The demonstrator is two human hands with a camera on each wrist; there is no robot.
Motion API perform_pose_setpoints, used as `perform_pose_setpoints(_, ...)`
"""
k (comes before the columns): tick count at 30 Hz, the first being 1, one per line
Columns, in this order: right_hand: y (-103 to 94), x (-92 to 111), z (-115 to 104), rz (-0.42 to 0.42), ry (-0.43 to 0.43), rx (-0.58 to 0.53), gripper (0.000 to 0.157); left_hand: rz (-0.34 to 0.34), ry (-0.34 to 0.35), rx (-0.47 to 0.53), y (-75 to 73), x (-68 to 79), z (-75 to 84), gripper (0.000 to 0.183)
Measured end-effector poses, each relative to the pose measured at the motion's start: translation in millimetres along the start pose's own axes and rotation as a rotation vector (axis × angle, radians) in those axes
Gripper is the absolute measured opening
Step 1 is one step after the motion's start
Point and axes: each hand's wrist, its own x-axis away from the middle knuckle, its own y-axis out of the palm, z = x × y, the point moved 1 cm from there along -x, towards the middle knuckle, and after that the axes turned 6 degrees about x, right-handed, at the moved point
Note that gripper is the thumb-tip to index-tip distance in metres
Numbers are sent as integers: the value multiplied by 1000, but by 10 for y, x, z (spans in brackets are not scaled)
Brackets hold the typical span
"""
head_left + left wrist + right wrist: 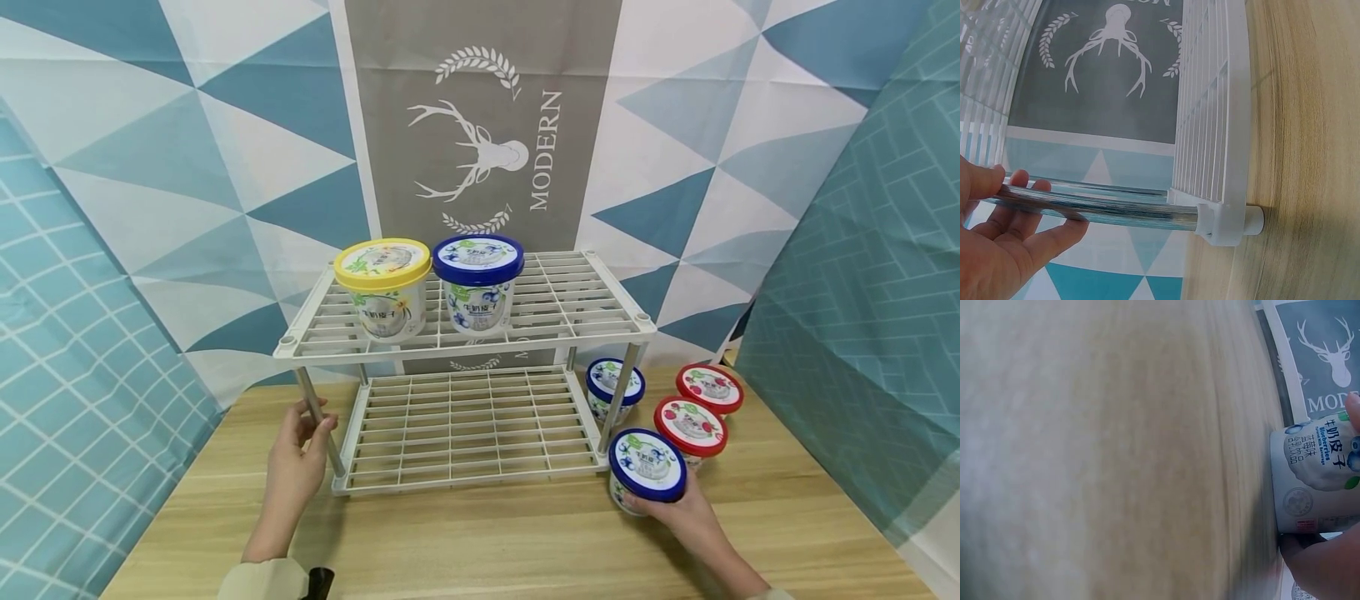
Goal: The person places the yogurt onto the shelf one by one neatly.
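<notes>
My left hand [295, 454] is at the front left metal post [1116, 211] of a white two-tier rack [465, 482], its thumb and fingers around the post. In my right hand [690, 517] is a tub with a blue lid [648, 463], gripped by its side near the rack's front right corner. Blueberries are printed on the tub's white wall [1313, 487], which stands right at the wooden surface in the right wrist view. A yellow-lidded tub [384, 287] and another blue-lidded tub [480, 283] stand side by side on the upper shelf.
One more blue-lidded tub [615, 382] stands behind the rack's right front post. Two red-lidded tubs [690, 425] are close together on the wooden table [480, 542], right of the rack. A patterned cloth wall [487, 50] rises behind it.
</notes>
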Motion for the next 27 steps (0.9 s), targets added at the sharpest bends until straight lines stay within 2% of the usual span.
perform_pose_setpoints(11,-30,-9,15,4,-7,45,120,-19,1,10,-11,-1,4,29)
perform_pose_setpoints(15,-52,-8,26,2,-16,59,115,-21,-2,15,-10,2,9,29)
perform_pose_setpoints(27,-123,39,-55,7,-30,37,111,-12,-4,10,-10,4,8,29)
